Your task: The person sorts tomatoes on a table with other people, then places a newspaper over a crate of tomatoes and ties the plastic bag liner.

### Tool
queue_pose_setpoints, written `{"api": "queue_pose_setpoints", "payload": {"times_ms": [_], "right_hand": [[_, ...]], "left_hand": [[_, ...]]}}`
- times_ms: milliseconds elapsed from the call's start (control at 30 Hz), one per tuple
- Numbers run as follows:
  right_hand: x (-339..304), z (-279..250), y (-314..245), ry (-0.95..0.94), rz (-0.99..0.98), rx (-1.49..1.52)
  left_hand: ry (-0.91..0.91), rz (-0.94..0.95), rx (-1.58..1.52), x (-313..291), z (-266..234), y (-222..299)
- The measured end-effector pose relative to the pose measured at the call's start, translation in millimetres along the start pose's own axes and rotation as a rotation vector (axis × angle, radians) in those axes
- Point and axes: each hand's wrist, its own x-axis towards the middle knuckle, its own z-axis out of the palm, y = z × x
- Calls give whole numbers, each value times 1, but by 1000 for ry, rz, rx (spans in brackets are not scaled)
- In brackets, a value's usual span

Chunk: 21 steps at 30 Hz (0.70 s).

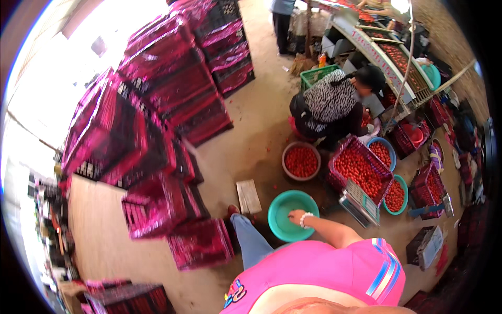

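Note:
My right hand [297, 217], with a white beaded bracelet at its wrist, reaches into a teal plastic basin [277, 231] on the floor before me. Its fingers are drawn together over the basin's inside; whatever they hold, if anything, is too small to make out. No tomatoes show in this basin. My left hand is out of the picture. To the right of the basin, a crate [337, 180] full of small red tomatoes [355, 170] stands behind a weighing scale [361, 204]. A pale tub [285, 166] of the same tomatoes is just beyond the basin.
A person [334, 99] sits bent over tomatoes by a sorting machine [387, 68]. A blue basin [384, 140] and a green basin [401, 180] hold more tomatoes at the right. Tall stacks of pink-lined crates [167, 78] rise at the left. A flat cardboard piece [248, 197] lies near my foot.

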Motion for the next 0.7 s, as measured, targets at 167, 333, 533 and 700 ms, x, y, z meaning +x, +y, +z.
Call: {"api": "queue_pose_setpoints", "payload": {"times_ms": [167, 333, 533, 700], "right_hand": [[133, -14, -54, -96, 139, -72], [166, -84, -114, -391, 580, -26], [208, -186, -177, 278, 548, 292], [240, -192, -142, 350, 591, 295]], "left_hand": [[83, 163, -49, 149, -168, 105], [237, 352, -251, 248, -343, 204], [214, 459, -379, 347, -438, 340], [-74, 561, 264, 424, -430, 406]]}}
